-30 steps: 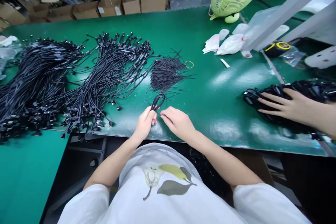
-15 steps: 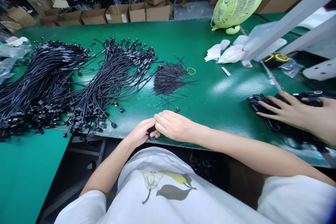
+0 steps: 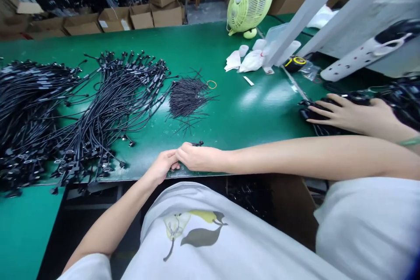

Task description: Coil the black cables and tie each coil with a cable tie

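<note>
Holding one mostly hidden black cable (image 3: 198, 143), your left hand (image 3: 164, 165) and right hand (image 3: 197, 158) are narrow and touching.

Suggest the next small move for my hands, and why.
I'd probably ease the right hand slightly off the left hand: their fingers meet and hide the work between them, with only a black cable end showing beyond.

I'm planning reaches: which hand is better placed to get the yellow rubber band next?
Probably the right hand, nearer the yellow rubber band than the left hand, though both hands are touching.
</note>
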Tool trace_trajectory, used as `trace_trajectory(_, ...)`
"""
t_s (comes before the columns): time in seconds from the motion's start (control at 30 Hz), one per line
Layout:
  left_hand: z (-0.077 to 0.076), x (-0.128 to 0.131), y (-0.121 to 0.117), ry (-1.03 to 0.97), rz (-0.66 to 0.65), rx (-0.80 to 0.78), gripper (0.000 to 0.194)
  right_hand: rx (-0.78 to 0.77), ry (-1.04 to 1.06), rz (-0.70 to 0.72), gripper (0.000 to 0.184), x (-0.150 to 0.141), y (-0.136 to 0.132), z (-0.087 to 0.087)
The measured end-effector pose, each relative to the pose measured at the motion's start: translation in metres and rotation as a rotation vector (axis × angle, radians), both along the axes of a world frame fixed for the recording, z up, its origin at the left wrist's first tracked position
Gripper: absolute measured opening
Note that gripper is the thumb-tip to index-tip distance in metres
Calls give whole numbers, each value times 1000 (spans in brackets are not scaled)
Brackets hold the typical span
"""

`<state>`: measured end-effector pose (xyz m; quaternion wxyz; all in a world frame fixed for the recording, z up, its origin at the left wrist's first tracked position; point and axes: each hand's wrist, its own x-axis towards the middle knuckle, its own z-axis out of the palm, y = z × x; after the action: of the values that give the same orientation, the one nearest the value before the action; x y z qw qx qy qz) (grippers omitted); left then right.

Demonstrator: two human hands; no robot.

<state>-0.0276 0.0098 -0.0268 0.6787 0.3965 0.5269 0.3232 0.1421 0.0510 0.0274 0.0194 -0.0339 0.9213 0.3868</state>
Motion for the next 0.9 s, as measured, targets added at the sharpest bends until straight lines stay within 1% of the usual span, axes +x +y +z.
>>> trace_trajectory(0.1,2,7,-2,-1,7,-20,37,17,-25,13,27,-4,-2,-6)
trace_trajectory(0.17,3,12,-1,-24,64,0,34,-66,23,-47,28,-8,2,-10)
trace_trajectory(0.2,2,14,1,-51,117,25,31,-151,61,-109,27,-11,7,-11)
trace_trajectory(0.27,1,17,6,-132,267,77,26,-399,142,-284,21,-19,20,-14)
trace_trajectory(0.33,-2,16,14,-224,429,91,21,-668,246,-489,19,-26,33,-17)
trace_trajectory(0.37,-4,15,18,-259,488,86,19,-796,322,-580,21,-29,37,-19)
trace_trajectory(0.4,-5,12,22,-283,516,84,18,-926,418,-656,24,-32,40,-22)
trace_trajectory(0.47,-7,6,26,-279,494,132,15,-1235,645,-755,32,-36,40,-31)
trace_trajectory(0.53,-6,-2,26,-158,451,273,14,-1606,842,-778,35,-37,35,-41)
trace_trajectory(0.57,-5,-7,24,-65,438,355,15,-1780,902,-775,35,-36,32,-46)
trace_trajectory(0.6,-3,-11,21,27,422,431,16,-1923,930,-771,35,-34,30,-50)
trace_trajectory(0.63,-1,-15,17,106,388,497,17,-2021,925,-772,35,-31,29,-54)
trace_trajectory(0.67,1,-18,13,162,325,549,19,-2067,899,-775,34,-28,29,-56)
trace_trajectory(0.7,2,-21,10,195,239,583,21,-2059,860,-786,33,-24,30,-58)
trace_trajectory(0.73,2,-23,7,214,146,600,23,-1995,829,-806,32,-20,32,-59)
trace_trajectory(0.8,-2,-23,3,260,-19,581,28,-1754,787,-839,31,-14,35,-59)
trace_trajectory(0.83,-5,-22,3,285,-68,551,29,-1604,778,-836,30,-12,34,-58)
trace_trajectory(0.87,-10,-20,4,303,-84,516,29,-1453,769,-808,30,-11,32,-57)
trace_trajectory(0.9,-14,-18,6,309,-77,478,27,-1318,755,-750,30,-12,28,-55)
